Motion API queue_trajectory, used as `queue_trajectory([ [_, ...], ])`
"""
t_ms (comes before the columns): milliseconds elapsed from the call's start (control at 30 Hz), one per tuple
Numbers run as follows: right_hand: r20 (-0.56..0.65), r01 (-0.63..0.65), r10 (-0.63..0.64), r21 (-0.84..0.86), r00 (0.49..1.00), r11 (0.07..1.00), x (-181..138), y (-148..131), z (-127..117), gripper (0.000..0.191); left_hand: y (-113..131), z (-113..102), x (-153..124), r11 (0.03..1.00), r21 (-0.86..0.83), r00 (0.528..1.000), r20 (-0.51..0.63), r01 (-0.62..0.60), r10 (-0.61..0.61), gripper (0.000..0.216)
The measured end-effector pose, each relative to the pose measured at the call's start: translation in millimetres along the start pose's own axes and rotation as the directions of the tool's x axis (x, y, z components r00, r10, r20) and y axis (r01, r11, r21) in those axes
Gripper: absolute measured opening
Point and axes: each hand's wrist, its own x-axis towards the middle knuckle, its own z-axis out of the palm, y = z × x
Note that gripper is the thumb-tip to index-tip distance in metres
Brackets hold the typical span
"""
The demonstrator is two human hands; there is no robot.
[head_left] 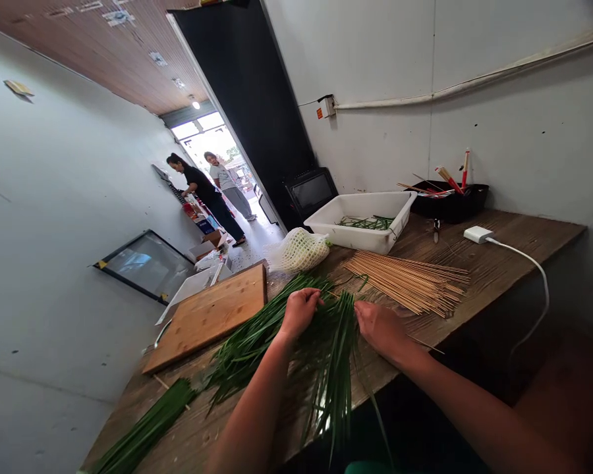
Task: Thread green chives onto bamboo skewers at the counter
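Observation:
A loose heap of long green chive leaves (296, 349) lies on the wooden table (499, 263) in front of me. My left hand (300, 309) is curled on the top of the heap, fingers closed around some leaves. My right hand (381, 326) rests at the heap's right edge, fingers bent down onto the leaves; what they pinch is hidden. A fan of bamboo skewers (409, 280) lies just beyond my right hand. A separate chive bundle (145, 431) sits at the near left.
A wooden cutting board (210, 313) lies left of the heap. Behind are a white mesh bag (299, 250), a white tub (363, 220) with a few chives, a black tray (449, 197) of utensils and a white charger (478, 234) with cable. Two people stand far down the corridor.

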Motion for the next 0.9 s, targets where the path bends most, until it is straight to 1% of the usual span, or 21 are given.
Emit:
queue_trajectory([
  [133,-0.005,-0.007,0.007,0.0,1.0,1.0,0.4,0.2,0.6,0.033,-2.9,2.6,0.6,0.987,-0.16,0.999,0.035,0.026,-0.021,0.034],
  [233,-0.01,-0.005,0.005,-0.004,1.0,1.0,0.2,0.0,0.2,0.034,-3.1,3.8,0.7,0.972,-0.229,0.998,0.055,0.041,-0.029,0.036],
  [700,-0.044,0.015,-0.016,-0.016,0.999,1.0,0.0,2.5,2.6,0.031,-2.0,4.7,0.8,0.942,-0.322,0.994,0.071,0.097,-0.078,0.04],
  [900,-0.036,0.015,-0.015,-0.009,0.999,1.0,1.0,2.0,1.4,0.032,0.0,4.1,0.2,0.932,-0.348,0.994,0.07,0.103,-0.084,0.04],
])
